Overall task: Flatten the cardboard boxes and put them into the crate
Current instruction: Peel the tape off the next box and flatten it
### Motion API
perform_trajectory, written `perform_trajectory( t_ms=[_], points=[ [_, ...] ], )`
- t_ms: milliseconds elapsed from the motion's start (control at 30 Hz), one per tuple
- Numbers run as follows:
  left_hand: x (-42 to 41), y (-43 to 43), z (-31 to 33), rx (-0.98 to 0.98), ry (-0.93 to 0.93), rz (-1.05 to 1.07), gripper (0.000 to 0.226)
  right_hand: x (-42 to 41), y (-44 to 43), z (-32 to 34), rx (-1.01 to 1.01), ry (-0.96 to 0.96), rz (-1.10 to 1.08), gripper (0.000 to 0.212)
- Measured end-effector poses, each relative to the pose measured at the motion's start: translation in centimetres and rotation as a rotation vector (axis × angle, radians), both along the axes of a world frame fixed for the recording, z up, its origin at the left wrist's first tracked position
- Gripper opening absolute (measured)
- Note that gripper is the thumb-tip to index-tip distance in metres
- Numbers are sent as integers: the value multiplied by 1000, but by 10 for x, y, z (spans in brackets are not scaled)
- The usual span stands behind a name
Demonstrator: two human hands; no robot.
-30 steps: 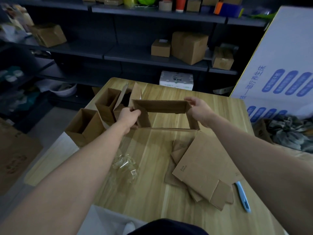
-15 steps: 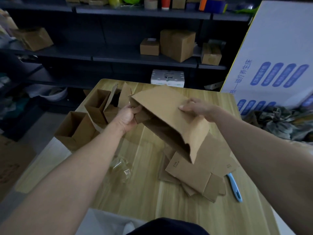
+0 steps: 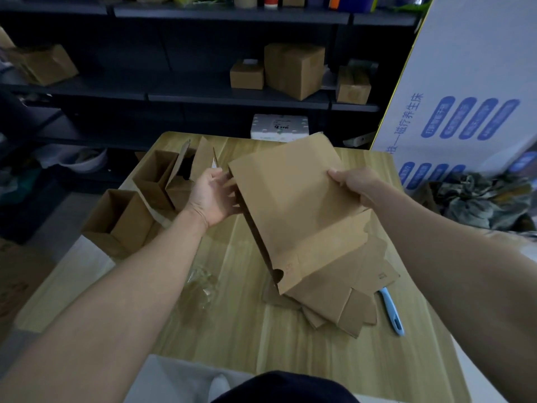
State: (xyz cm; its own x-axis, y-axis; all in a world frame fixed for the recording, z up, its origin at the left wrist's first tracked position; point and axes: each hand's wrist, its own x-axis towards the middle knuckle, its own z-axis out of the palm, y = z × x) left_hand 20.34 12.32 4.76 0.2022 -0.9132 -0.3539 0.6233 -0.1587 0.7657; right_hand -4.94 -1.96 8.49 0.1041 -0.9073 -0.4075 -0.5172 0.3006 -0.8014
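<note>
Room: dim storeroom, dark shelves (image 3: 203,94) across the top of the frame with a few brown cartons sitting on them, plus a big white carton (image 3: 470,91) with blue print at upper right.
Surface: light wood table (image 3: 232,330) filling the middle and bottom of the frame.
Left hand (image 3: 212,196): palm turned up, fingers (image 3: 229,184) loosely spread, tips just touching the left edge of the held box (image 3: 290,205). Not really gripping it, far as I can see.
Right hand (image 3: 354,181): pinching the box's upper right edge, thumb on the top face. The other fingers go underneath, so I can't see them.
Held box: centre of frame, squashed nearly flat, with a thin dark gap along its left side.
Direction: broad face towards the camera, long axis running from top centre down to lower centre. Far end is raised, and the near end with the notch dips onto the flat pile (image 3: 343,292).
Flat pile: flattened boxes lying on the table, lower right of centre.
Open boxes (image 3: 122,219): standing unflattened at the table's left edge.
Other bits: blue-handled cutter (image 3: 392,312) just right of the pile, crumpled clear plastic (image 3: 200,286) lower centre.
</note>
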Motion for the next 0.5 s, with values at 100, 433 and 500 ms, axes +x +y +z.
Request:
perform_trajectory(
  t_ms=[100,433,500],
  points=[
    [2,-4,-7,155,11,-66,89,-4,1,-7,-63,-106,-19,39],
    [-31,-20,2,139,-207,52,44,-17,6,-5,196,-595,-44,70],
    [-35,-22,-5,142,-268,22,57,-24,4,-8,261,-578,-72,67]
  ],
)
